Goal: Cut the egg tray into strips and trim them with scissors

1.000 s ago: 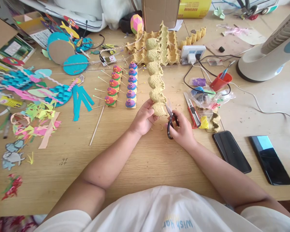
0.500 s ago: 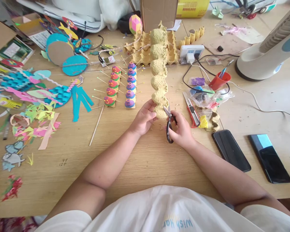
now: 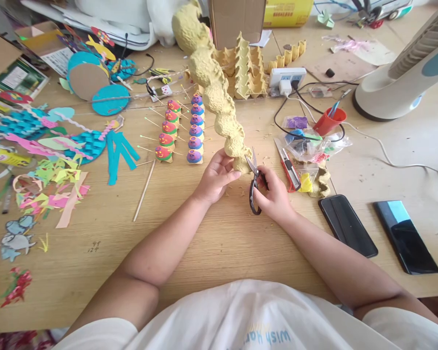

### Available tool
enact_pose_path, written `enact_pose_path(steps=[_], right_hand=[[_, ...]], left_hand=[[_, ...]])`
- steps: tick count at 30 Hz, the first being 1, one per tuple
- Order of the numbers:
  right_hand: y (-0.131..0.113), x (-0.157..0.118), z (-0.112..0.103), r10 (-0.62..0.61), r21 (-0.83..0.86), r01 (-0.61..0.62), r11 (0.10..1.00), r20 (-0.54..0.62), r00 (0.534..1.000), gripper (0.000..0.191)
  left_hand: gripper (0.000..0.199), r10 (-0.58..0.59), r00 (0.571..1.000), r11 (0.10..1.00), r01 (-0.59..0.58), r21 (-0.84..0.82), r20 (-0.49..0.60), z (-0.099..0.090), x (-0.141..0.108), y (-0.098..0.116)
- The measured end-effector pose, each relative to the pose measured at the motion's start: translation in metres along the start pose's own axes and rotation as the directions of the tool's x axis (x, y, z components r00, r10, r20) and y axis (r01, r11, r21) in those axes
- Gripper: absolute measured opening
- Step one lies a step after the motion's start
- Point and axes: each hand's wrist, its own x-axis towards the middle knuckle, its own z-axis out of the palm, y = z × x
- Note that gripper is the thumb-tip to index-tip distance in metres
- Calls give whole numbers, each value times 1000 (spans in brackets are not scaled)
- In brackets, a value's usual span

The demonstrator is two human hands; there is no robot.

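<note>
My left hand (image 3: 216, 179) grips the near end of a long yellowish egg-carton strip (image 3: 219, 104), its row of bumps tilted away to the upper left. In my right hand (image 3: 273, 194) is a pair of scissors (image 3: 254, 189) with black handles. Its blades are parted and sit at the strip's near right edge. Left of the strip stand two painted egg-carton caterpillars, one red and green (image 3: 167, 133), the other purple and blue (image 3: 195, 131), with pins stuck in them.
A red utility knife (image 3: 290, 170), plastic bags of clay (image 3: 314, 136) and two phones (image 3: 348, 225) (image 3: 406, 236) lie on the right. Behind are an egg tray (image 3: 257, 73), a power strip (image 3: 287, 78) and a red cup (image 3: 329, 121). Paper scraps (image 3: 53, 180) and a stick (image 3: 144, 191) lie left.
The egg-carton strip has swung from nearly straight to a slant, its far end moving left and closer to the camera. The scissors blades have opened wider beside its edge.
</note>
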Motion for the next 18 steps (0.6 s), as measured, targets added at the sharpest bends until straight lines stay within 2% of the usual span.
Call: enact_pose_path(steps=[8,15,18], right_hand=[[4,-2,4,51,138,-52,989,15,999,39],[1,2,4,103,225,-102,969,7,995,44],[0,2,4,101,245,-100,964,7,995,40]], left_hand=[[59,88,995,996,-87,31,-38,0,2,-5],[57,132,991,990,-132,45,8,0,1,-10],[57,134,991,988,-135,71,28,1,0,-9]])
